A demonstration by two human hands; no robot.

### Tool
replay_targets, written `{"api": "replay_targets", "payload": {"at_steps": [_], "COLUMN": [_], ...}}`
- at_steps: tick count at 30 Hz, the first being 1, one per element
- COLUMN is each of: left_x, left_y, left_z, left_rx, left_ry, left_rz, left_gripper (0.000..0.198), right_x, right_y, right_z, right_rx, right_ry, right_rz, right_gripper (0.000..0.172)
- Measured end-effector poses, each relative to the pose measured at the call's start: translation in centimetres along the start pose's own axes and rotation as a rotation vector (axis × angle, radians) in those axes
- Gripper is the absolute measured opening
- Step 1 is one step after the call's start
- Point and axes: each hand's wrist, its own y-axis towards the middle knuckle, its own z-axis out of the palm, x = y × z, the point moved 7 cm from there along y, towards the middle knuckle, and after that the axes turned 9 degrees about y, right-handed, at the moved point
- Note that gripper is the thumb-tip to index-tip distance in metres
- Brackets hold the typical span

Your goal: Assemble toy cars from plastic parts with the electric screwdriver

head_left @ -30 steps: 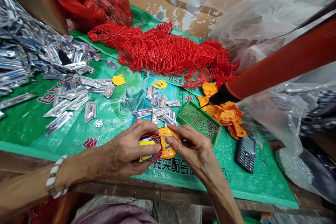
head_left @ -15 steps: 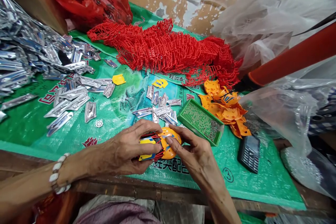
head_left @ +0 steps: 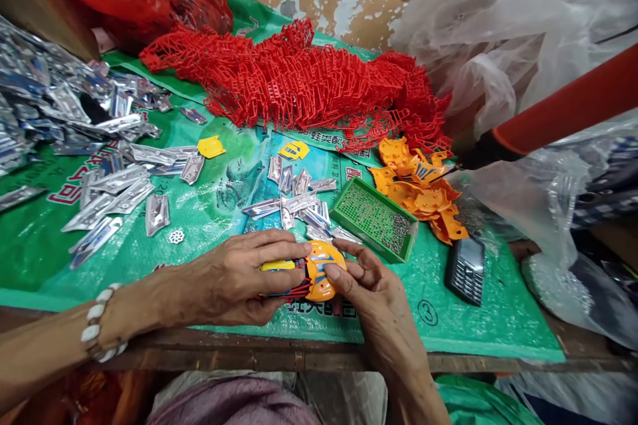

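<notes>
A small toy car body [head_left: 323, 272] with an orange front piece, a yellow panel and red frame bars sits between my two hands near the table's front edge. My left hand [head_left: 239, 275] wraps over its yellow and red end, hiding much of it. With thumb and fingers, my right hand [head_left: 371, 285] pinches the rounded orange end. Just beyond my fingers lie several silver plastic panels [head_left: 299, 202]. A green tray [head_left: 366, 239] of tiny screws is beside them, close to my right hand.
Red plastic frames [head_left: 299, 86] are heaped at the back. Silver parts [head_left: 44, 93] pile up at the left. Orange shells [head_left: 423, 189] and a black keypad phone [head_left: 466, 271] lie at the right. A red-handled tool [head_left: 558, 106] slants in from the right, before clear plastic bags [head_left: 478, 20].
My view has shifted slightly, so the table's things appear a little further left. My right fingers have moved slightly at the orange end; both hands still hold the toy car body.
</notes>
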Motion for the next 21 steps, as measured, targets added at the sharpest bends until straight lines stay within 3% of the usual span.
{"api": "replay_targets", "payload": {"at_steps": [7,14,21], "left_x": [-0.6,-0.5,-0.5], "left_y": [1.1,0.7,0.4], "left_z": [-0.7,-0.5,-0.3], "left_rx": [0.108,0.141,0.085], "left_ry": [-0.011,0.027,0.056], "left_rz": [-0.061,-0.122,-0.067], "left_gripper": [0.018,0.014,0.014], "right_x": [-0.6,-1.7,-0.5], "right_y": [-0.6,-1.6,0.0], "right_z": [-0.2,-0.8,0.0], "right_rx": [-0.007,-0.177,0.039], "right_ry": [0.074,0.023,-0.041], "right_rz": [0.05,-0.099,0.096], "right_gripper": [0.058,0.069,0.07]}}
